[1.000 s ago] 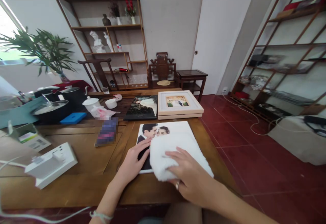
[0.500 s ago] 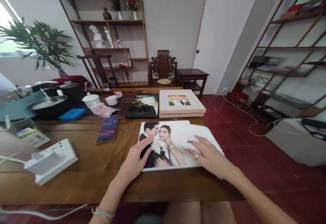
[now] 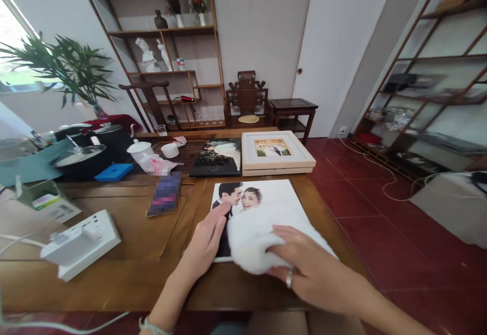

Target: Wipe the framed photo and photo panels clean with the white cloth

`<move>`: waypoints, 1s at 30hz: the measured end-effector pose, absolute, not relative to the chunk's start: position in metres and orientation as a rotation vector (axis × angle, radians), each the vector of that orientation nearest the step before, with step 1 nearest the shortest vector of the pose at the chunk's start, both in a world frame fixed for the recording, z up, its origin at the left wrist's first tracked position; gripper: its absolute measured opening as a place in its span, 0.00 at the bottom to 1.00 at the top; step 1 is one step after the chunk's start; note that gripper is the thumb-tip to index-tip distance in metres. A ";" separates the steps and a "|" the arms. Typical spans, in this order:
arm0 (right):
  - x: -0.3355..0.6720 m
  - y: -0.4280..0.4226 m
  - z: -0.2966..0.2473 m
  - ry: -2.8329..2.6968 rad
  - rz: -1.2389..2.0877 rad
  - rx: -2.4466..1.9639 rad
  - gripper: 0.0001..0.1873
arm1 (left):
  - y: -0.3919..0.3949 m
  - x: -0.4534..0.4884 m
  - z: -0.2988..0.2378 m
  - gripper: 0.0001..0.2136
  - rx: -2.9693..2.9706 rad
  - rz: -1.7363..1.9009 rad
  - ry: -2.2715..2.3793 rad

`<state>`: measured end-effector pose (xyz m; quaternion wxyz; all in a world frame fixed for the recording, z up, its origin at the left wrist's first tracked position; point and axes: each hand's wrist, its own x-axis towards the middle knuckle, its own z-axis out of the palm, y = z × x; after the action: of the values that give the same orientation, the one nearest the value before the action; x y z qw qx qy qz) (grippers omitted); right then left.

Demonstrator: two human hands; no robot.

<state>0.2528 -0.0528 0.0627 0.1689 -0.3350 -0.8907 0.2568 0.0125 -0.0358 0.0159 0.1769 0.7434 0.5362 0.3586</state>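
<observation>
Two hands work at the near edge of the wooden desk [image 3: 125, 233]. The right hand [image 3: 304, 269], with one ring on a finger, lies palm-down on a white fluffy cloth [image 3: 249, 236], its fingers loosely curled over the cloth and pinning it to a wedding photo print [image 3: 277, 193]. The left hand [image 3: 205, 241] lies flat and holds nothing, its fingers straight and close together on the print's left edge. The print lies flat near the desk's front edge, and the cloth covers its lower middle.

One white power strip [image 3: 81, 241] sits to the left. Beyond the print are two more wedding pictures side by side: one dark unframed print [image 3: 218, 157] and one picture in a pale frame [image 3: 276, 151]. Farther left stand one white teapot [image 3: 140, 149], one blue box [image 3: 113, 171] and two lidded black pots [image 3: 79, 160]. One carved chair [image 3: 246, 96] stands at the back wall.
</observation>
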 end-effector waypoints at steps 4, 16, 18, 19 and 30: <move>0.282 -0.029 0.051 -2.338 0.638 -1.372 0.20 | -0.032 0.012 0.012 0.18 2.234 0.947 1.533; 0.184 0.054 0.063 -2.456 0.598 -0.935 0.17 | -0.031 0.013 0.009 0.13 2.293 0.965 1.424; 0.169 0.058 0.063 -2.483 0.590 -0.878 0.15 | -0.031 0.012 0.009 0.13 2.287 0.968 1.428; 0.166 0.060 0.062 -2.488 0.588 -0.857 0.14 | -0.031 0.012 0.009 0.13 2.282 0.975 1.430; 0.255 0.055 0.044 -2.344 0.553 -1.017 0.16 | -0.029 0.014 0.011 0.10 2.223 1.027 1.445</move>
<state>0.2550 0.0555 0.0440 0.2607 -0.3755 -0.8656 0.2042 0.0143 -0.0287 0.0108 0.1485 0.7732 0.5025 0.3573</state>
